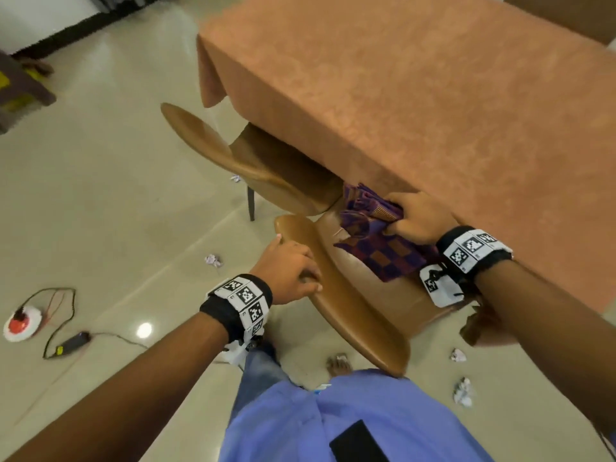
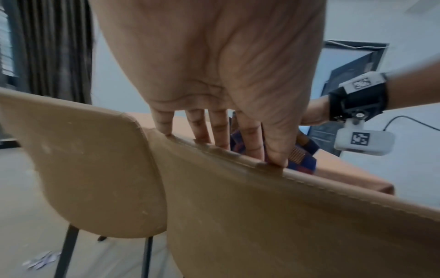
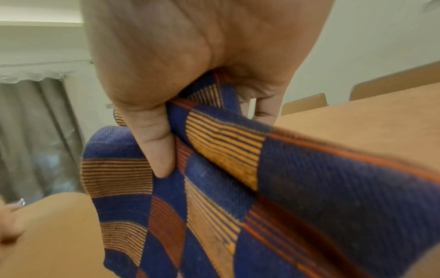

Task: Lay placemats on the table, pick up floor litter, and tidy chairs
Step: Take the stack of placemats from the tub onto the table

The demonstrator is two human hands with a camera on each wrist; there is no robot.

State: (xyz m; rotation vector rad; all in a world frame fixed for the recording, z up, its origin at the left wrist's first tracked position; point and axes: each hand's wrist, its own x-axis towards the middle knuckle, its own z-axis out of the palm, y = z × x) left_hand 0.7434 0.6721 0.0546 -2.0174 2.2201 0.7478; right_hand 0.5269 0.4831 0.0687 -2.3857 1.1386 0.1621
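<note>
Black wristbands (image 1: pixel 238 305) with checkered tags, blue shirt (image 1: pixel 350 421), jeans (image 1: pixel 260 368)

The head view looks down from above on the chair (image 1: pixel 350 305) and the worktop (image 1: pixel 416 95); both wrist views sit very near the fingers (image 2: pixel 247 137) and share that chair.

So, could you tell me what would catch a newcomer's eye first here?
The right hand grips a bundle of blue-and-orange checked placemats above the near chair's seat, beside the orange-clothed table. The left hand holds that chair's backrest. Crumpled paper litters the floor.
</note>
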